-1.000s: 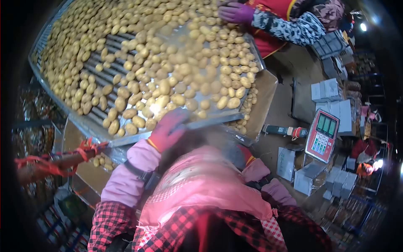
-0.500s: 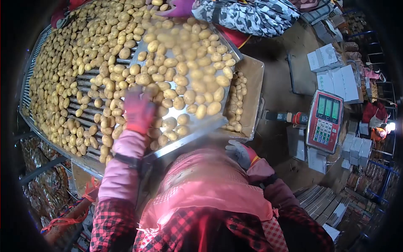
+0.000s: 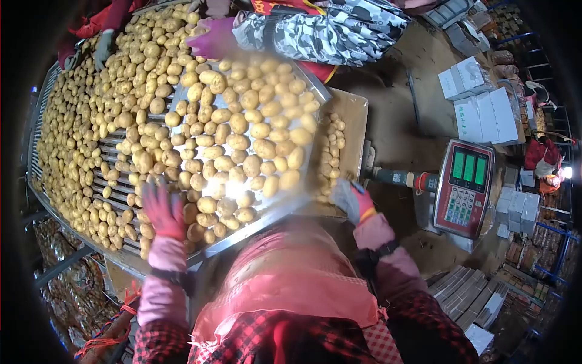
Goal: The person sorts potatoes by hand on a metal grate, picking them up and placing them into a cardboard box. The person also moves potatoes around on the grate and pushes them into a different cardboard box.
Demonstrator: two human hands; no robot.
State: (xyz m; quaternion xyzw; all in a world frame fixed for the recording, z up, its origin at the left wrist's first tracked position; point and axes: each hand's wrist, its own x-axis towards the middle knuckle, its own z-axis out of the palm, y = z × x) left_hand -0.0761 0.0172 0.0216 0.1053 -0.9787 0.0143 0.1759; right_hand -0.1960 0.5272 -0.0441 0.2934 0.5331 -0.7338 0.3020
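My left hand (image 3: 162,209), in a red glove, lies with fingers stretched out over the potatoes (image 3: 225,206) at the near side of the sorting table. It rests where the slatted rack (image 3: 115,148) meets the smooth metal chute (image 3: 242,233). My right hand (image 3: 353,202), in a grey glove with a red and yellow cuff, is at the near edge of a cardboard box (image 3: 351,118). Its fingers look extended, and the fingertips are partly hidden against the box. Small potatoes (image 3: 331,148) lie inside this box, below the end of the chute.
A co-worker's purple-gloved hand (image 3: 211,37) reaches across the far potatoes; another person's gloved hands (image 3: 104,50) are at the far left. A digital scale display (image 3: 465,188) stands right of the box. White cartons (image 3: 485,115) and flat cardboard stacks (image 3: 464,294) lie beyond.
My left hand has drawn back left and toward me across the potatoes. My right hand has moved up to the box's edge. A second person's gloved hands show more at the far left.
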